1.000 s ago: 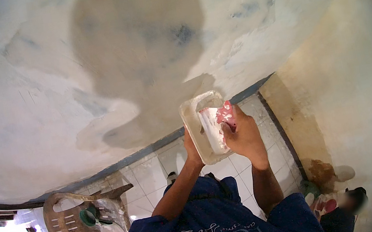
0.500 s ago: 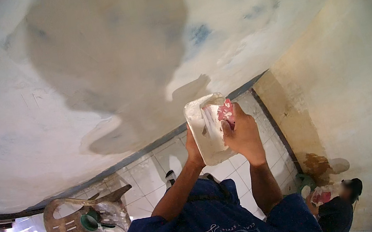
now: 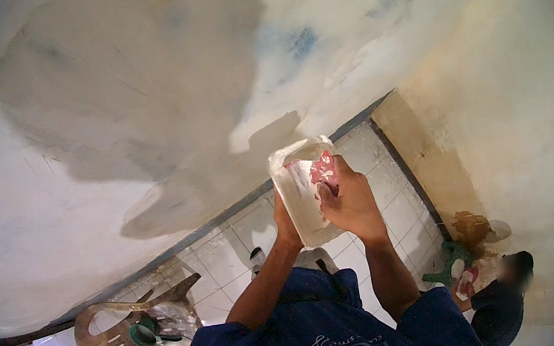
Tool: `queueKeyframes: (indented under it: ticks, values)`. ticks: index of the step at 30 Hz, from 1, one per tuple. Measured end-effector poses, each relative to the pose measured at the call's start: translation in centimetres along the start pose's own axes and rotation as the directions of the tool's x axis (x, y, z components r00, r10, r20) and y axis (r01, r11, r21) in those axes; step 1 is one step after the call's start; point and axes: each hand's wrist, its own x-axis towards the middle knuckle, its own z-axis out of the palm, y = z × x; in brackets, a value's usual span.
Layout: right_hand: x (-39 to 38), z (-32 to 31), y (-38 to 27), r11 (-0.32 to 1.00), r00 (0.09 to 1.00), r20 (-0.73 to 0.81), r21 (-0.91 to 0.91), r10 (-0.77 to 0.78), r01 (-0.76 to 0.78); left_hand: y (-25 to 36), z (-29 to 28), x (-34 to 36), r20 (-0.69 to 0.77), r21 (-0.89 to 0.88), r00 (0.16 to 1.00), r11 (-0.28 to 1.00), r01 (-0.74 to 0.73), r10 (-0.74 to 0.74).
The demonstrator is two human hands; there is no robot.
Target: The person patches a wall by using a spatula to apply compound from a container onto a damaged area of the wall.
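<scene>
My left hand [image 3: 286, 225] grips the left side of a long whitish tub [image 3: 313, 224], smeared with pale paste, in front of my chest. My fingers wrap under it, so some are hidden. In my right hand [image 3: 357, 205] is a putty spreader with a red, paste-spotted grip [image 3: 324, 171] and a whitish blade. The blade lies inside the tub, tilted toward its left wall. My right thumb presses on the spreader, the other fingers curled behind it.
A patchy plastered wall [image 3: 342, 37] rises ahead and meets a yellowish wall [image 3: 491, 137] at right. On the tiled floor stands a dirty plastic chair [image 3: 111, 340] bearing a green container [image 3: 144, 333]. A person [image 3: 499, 311] works low at right, beside a green object [image 3: 451, 262].
Both my hands, with the tub and spreader, have shifted slightly left in view. The spreader's blade sits nearer the tub's left wall. More of the green object near the other person shows.
</scene>
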Motion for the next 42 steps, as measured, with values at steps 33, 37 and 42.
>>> queueKeyframes:
  ticks: [33, 37, 42]
  values:
    - [0.8, -1.4, 3.7, 0.993, 0.995, -0.034, 0.07, -0.098, 0.1, -2.5, 0.6, 1.9, -0.088, 0.127, 0.995, 0.991, -0.045, 0.056]
    - [0.7, -1.8, 3.8, 0.981, 0.995, -0.03, 0.166, -0.095, 0.099, -2.6, -0.2, 2.0, 0.03, 0.051, 0.997, 0.996, -0.067, 0.066]
    - [0.8, -2.0, 3.9, 0.991, 0.998, 0.003, 0.118, -0.056, 0.055, -2.6, -0.4, 2.1, 0.06, 0.066, 0.994, 0.994, -0.09, 0.086]
